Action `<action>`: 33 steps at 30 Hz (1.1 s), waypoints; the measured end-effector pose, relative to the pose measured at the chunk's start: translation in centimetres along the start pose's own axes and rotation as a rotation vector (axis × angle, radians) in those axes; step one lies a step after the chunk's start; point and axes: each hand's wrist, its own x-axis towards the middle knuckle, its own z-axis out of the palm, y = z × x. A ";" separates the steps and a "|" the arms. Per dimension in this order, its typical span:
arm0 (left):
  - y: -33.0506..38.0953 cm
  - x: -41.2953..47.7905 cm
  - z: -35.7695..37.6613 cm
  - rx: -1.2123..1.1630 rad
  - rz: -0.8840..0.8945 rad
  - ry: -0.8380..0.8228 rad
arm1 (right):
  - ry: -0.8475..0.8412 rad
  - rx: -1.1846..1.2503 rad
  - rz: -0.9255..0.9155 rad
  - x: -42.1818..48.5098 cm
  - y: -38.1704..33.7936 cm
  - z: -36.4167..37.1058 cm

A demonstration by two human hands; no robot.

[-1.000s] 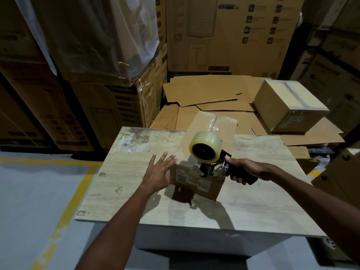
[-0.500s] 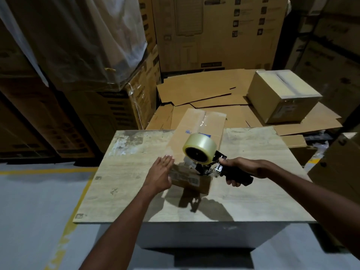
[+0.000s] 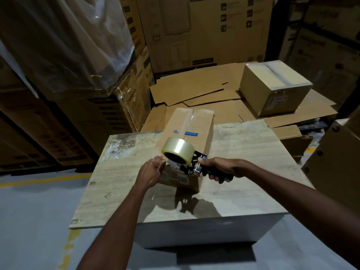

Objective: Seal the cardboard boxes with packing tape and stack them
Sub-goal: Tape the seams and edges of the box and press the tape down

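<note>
Tape dispenser [image 3: 187, 156] is gripped by the right hand [image 3: 218, 167] over the box [image 3: 190, 137] mid-tabletop [image 3: 243, 152]; left hand [image 3: 151, 171] fingers are pressed straight against its side.

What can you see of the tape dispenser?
The tape dispenser is a handheld gun: a roll of clear tape on a metal frame with a black handle. The right hand grips the handle, holding its front end at the near top edge of the cardboard box on the table.
</note>
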 end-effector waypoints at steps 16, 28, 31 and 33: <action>2.6 0.7 0.6 0.117 -0.170 0.029 | 0.161 0.101 -0.080 -5.0 9.7 -1.8; 5.1 0.0 3.3 0.201 -0.210 0.249 | 0.181 0.344 -0.126 -3.6 15.8 0.5; 5.6 0.3 3.9 0.199 -0.236 0.285 | 0.184 0.377 -0.105 -2.1 15.7 0.4; 5.9 0.8 4.2 0.208 -0.266 0.323 | 0.187 0.417 -0.102 -0.9 16.0 0.1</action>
